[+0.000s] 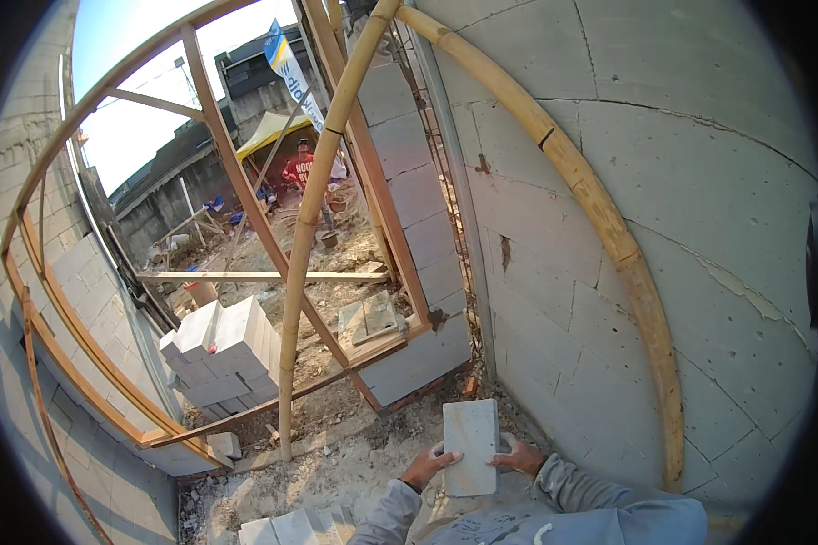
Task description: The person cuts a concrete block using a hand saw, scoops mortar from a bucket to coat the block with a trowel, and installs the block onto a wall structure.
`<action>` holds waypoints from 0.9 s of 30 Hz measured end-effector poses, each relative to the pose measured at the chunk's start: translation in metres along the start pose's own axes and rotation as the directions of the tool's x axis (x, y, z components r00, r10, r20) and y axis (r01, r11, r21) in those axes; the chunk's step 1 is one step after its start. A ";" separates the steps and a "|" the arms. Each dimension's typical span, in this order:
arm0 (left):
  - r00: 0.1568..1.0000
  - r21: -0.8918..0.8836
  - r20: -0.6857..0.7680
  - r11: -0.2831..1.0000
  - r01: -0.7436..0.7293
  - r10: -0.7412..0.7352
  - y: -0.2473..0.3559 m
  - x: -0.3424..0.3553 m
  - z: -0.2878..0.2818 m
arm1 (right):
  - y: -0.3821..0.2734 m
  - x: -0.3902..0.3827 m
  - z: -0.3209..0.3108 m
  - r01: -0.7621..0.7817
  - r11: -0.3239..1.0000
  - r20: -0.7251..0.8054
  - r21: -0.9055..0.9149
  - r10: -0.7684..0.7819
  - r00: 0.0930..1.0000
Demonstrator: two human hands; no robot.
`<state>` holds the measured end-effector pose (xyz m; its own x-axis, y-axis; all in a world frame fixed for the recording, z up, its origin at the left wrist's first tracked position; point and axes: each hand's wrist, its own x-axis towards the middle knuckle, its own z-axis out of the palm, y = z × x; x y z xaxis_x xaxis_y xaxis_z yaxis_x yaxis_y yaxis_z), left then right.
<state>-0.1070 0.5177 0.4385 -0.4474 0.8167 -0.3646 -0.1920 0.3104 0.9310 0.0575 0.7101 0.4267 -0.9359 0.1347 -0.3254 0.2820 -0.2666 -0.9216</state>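
Between my two hands is a pale grey concrete block (471, 445), held in front of my body above the dusty ground. My left hand (430, 465) grips its left side, and my right hand (518, 455) presses against its right side. Both hands are closed on the block, with some fingers hidden behind it. Grey sleeves cover both forearms. Just left of my left forearm, several similar blocks (298, 527) lie at the lower edge of the view.
A grey block wall (554, 272) rises on the right, with a curved-looking bamboo pole (600, 209) before it. Another bamboo pole (311, 209) stands by a wooden frame (245, 191). Beyond are stacked blocks (227, 354) and a person in red (304, 169).
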 end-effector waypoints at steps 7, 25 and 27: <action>0.970 0.176 0.208 0.970 -0.167 0.129 0.083 0.083 -0.098 | -0.034 0.108 0.008 0.225 0.970 -0.223 -0.093 -0.241 0.945; 0.851 -0.145 -0.512 0.964 -0.221 0.119 0.184 0.284 -0.278 | -0.540 0.315 -0.114 0.649 0.479 -0.348 -0.591 -0.877 0.330; 0.850 -0.147 -0.515 0.966 -0.215 0.111 0.185 0.309 -0.296 | -0.571 0.346 -0.124 0.718 0.434 -0.399 -0.545 -0.887 0.233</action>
<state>-0.5394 0.6833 0.4928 -0.8515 0.4780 -0.2156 -0.2172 0.0527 0.9747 -0.4013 1.0274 0.8142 -0.3842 0.6485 0.6571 -0.4345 0.5010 -0.7485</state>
